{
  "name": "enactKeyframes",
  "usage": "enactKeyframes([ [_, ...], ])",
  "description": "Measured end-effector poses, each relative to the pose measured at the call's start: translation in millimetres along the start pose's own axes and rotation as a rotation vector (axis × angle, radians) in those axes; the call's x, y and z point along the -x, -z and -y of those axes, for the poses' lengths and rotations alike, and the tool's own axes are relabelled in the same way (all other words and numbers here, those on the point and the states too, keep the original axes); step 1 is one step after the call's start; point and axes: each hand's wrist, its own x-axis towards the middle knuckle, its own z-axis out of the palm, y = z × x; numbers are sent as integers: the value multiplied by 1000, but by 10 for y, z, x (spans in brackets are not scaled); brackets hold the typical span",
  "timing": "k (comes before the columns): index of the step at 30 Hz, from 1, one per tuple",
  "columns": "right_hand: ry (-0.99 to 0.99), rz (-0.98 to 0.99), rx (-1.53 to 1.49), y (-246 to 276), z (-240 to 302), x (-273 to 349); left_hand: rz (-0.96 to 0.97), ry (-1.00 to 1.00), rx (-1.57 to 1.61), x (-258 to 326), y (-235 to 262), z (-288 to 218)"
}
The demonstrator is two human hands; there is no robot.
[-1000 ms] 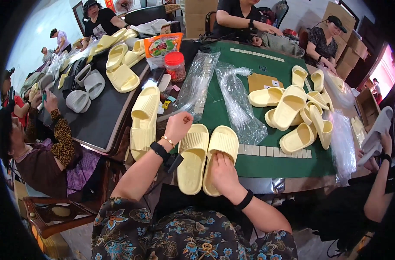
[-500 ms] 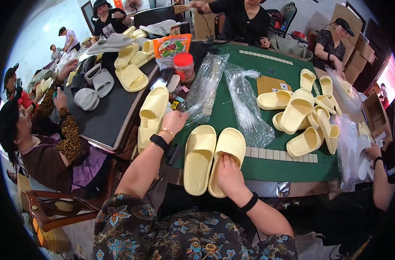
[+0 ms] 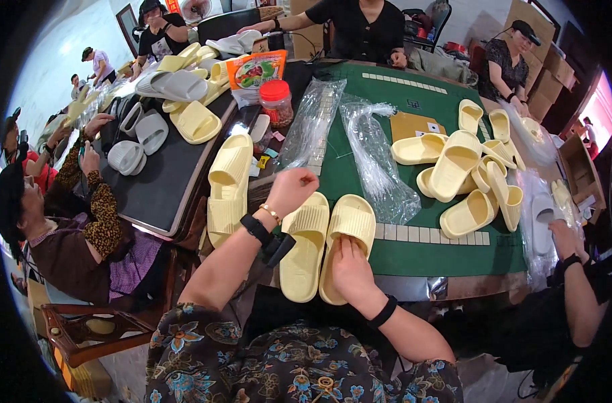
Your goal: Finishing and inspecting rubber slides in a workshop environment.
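Two pale yellow slide sandals [image 3: 323, 245] side by side at green table [image 3: 447, 252] near edge; right hand [image 3: 350, 269] flat on right one, left hand [image 3: 289, 190] loosely curled above, gripping nothing visible.

Green felt table [image 3: 454, 252] (black one [image 3: 158, 181] beside), bright walls.

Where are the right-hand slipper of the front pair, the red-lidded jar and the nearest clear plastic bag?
right-hand slipper [image 3: 352, 221], head view, ribbed strap.
red-lidded jar [image 3: 276, 91], head view, on the lid.
clear plastic bag [image 3: 380, 178], head view, mid-length of the crumpled film.
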Motion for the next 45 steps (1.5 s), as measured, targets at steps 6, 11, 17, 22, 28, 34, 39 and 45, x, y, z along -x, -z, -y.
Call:
enactKeyframes([
  [6, 30, 26, 42, -30, -14, 7, 279, -142, -121, -95, -364, -263],
  [11, 31, 5, 88, -32, 2, 15, 399, -119, -339, -274, -721, -406],
  [17, -4, -5, -14, -24, -6, 15, 569, 46, -672, -416, -974, -662],
  [22, 93, -11, 65, -86, 8, 11, 515, 90, -679, -381, -1041, -639],
  [28, 69, -85, -56, 152, 11, 46, 353, 100, -416, -439, -910, -327],
  [34, -80, -353, -544, 618, -232, 53, 185, 117, 206, -116, -414, -62],
  [39, -306, -397, -938, 398, -484, -582, 174, 160, 452, 129, -391, 55],
  [45, -392, -136, -913, 228, -519, -922, 183, 135, 441, 221, -375, -14],
])
